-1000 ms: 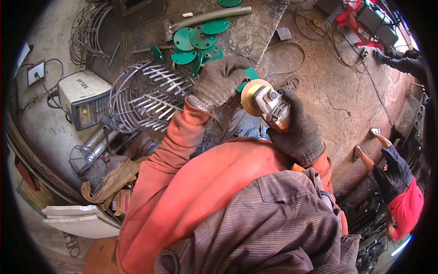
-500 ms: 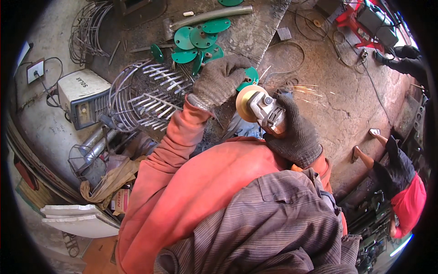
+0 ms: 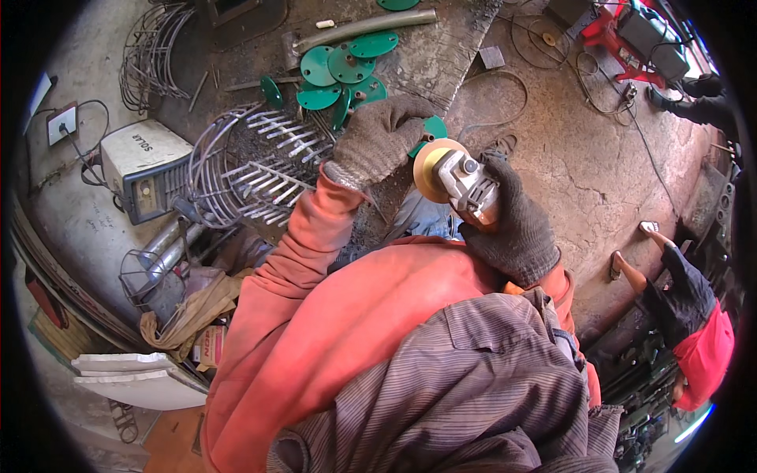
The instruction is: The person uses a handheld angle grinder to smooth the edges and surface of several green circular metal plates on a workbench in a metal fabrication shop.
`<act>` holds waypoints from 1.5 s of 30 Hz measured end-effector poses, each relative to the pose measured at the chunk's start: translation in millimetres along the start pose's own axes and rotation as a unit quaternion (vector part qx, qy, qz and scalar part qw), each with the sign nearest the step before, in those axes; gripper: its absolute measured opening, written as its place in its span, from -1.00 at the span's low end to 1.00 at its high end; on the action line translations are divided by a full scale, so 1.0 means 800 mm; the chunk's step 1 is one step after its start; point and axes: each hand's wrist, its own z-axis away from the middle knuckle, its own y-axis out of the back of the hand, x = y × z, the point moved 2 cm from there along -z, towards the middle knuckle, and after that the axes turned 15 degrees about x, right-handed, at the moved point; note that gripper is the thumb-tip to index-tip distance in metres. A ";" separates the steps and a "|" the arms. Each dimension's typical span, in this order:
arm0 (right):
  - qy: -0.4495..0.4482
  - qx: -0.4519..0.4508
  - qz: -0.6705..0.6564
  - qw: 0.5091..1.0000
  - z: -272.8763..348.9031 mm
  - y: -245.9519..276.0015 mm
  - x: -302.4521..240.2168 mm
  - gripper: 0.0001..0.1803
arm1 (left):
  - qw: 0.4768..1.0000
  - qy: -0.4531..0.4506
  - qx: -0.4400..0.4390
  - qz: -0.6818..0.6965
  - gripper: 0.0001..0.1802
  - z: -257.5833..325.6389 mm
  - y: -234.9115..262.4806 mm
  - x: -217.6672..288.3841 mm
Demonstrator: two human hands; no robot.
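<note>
My left hand (image 3: 378, 138), in a grey knit glove, presses down on a green metal disc (image 3: 432, 128) at the edge of a worn workbench (image 3: 441, 55). My right hand (image 3: 512, 225), also gloved, grips an angle grinder (image 3: 461, 185) whose yellowish wheel (image 3: 430, 165) stands on edge just below the disc. Orange sleeves cover both my arms. No sparks show now.
Several green discs (image 3: 335, 67) and a metal pipe (image 3: 363, 27) lie on the bench. A round wire cage (image 3: 244, 165) stands to the left beside a white welding machine (image 3: 142, 165). A person in a red shirt (image 3: 698, 347) crouches at the right. Cables cross the concrete floor.
The grinder has shifted slightly left toward the disc, and the sparks seen half a second ago have stopped. My left hand stays on the disc.
</note>
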 end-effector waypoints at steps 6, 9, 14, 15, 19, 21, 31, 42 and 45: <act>0.042 0.044 0.027 0.998 0.003 0.000 -0.001 0.00 | 1.000 0.016 0.001 -0.002 -0.79 -0.001 -0.001 0.014; -0.041 0.056 0.017 0.997 0.003 0.010 0.005 -0.04 | 0.990 0.143 -0.007 0.010 -0.71 -0.001 0.003 0.027; -0.031 0.140 -0.049 0.988 0.011 0.035 0.023 -0.01 | 0.939 0.146 0.086 0.300 -0.50 0.003 0.005 0.004; -0.020 0.151 -0.045 0.987 0.013 0.039 0.028 -0.01 | 0.923 0.160 0.057 0.344 -0.55 0.002 0.006 0.005; -0.030 0.156 -0.038 0.987 0.021 0.042 0.045 0.01 | 0.849 0.201 0.046 0.486 -0.66 0.003 -0.004 0.001; -0.041 0.154 -0.036 0.987 0.022 0.040 0.047 0.01 | 0.871 0.204 0.066 0.442 -0.71 0.000 -0.005 0.009; -0.003 0.059 -0.025 0.998 0.027 0.022 0.028 0.05 | 0.982 0.166 0.066 0.061 -0.84 -0.001 0.000 0.013; 0.015 0.040 -0.019 0.999 0.021 0.012 0.011 -0.01 | 0.989 0.135 0.021 -0.061 -0.71 -0.005 0.005 0.001; 0.009 0.023 -0.020 0.999 0.019 0.009 0.009 -0.01 | 0.988 0.138 0.012 -0.061 -0.73 -0.004 0.003 0.012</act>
